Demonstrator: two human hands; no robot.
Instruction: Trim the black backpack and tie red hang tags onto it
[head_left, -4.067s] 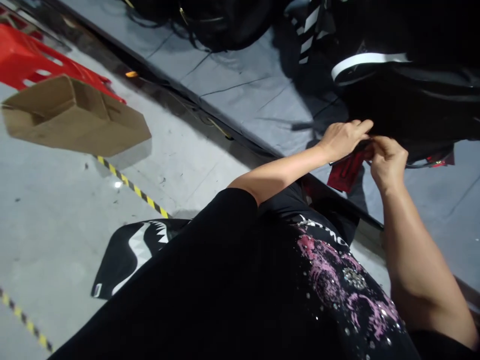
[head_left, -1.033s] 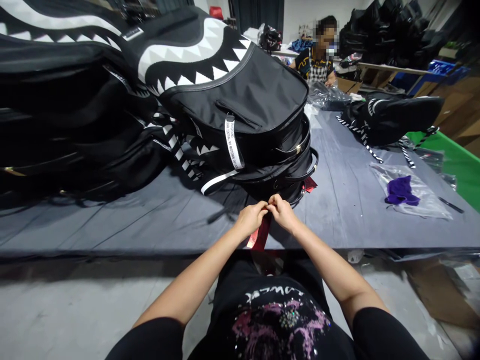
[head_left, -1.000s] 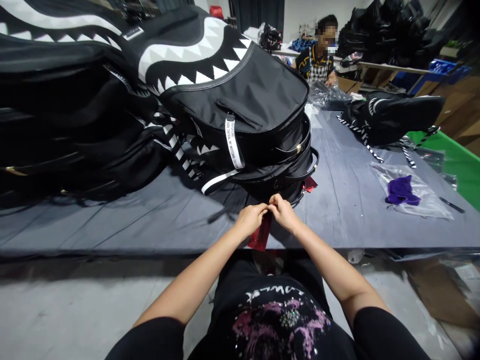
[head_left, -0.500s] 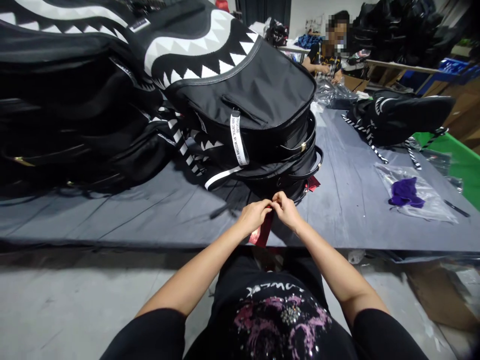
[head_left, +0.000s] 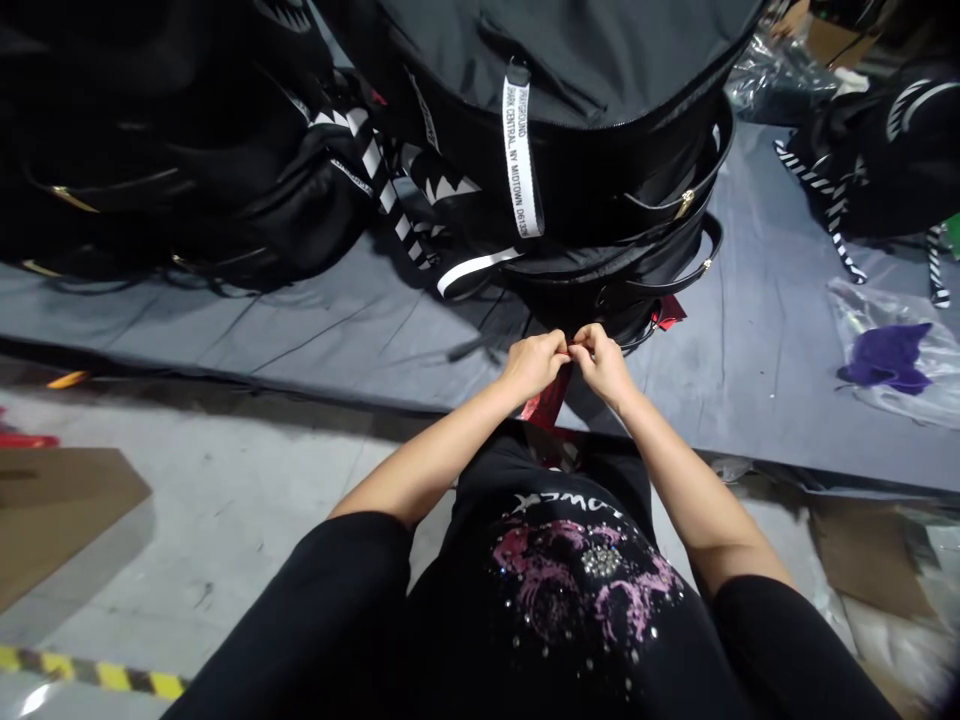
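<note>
My left hand (head_left: 536,364) and my right hand (head_left: 602,364) meet at the table's front edge, fingertips pinched close together. What they pinch is too small to make out. Just below the fingers hangs a red tag (head_left: 547,402), over the table edge. Right behind my hands stands a stack of black backpacks (head_left: 592,190), with a white printed strap (head_left: 519,155) on its front and leather handles with gold clasps. Another red tag (head_left: 670,312) sticks out at the stack's lower right.
More black bags (head_left: 180,150) fill the left of the grey table (head_left: 315,345). To the right lie a black bag with striped cords (head_left: 892,160) and a purple cloth (head_left: 892,358) on clear plastic. A cardboard box (head_left: 67,510) is on the floor at left.
The view has tilted down and shifted left, so the scene sits differently and the person at the back is out of sight. My hands keep their pinch above the red tag.
</note>
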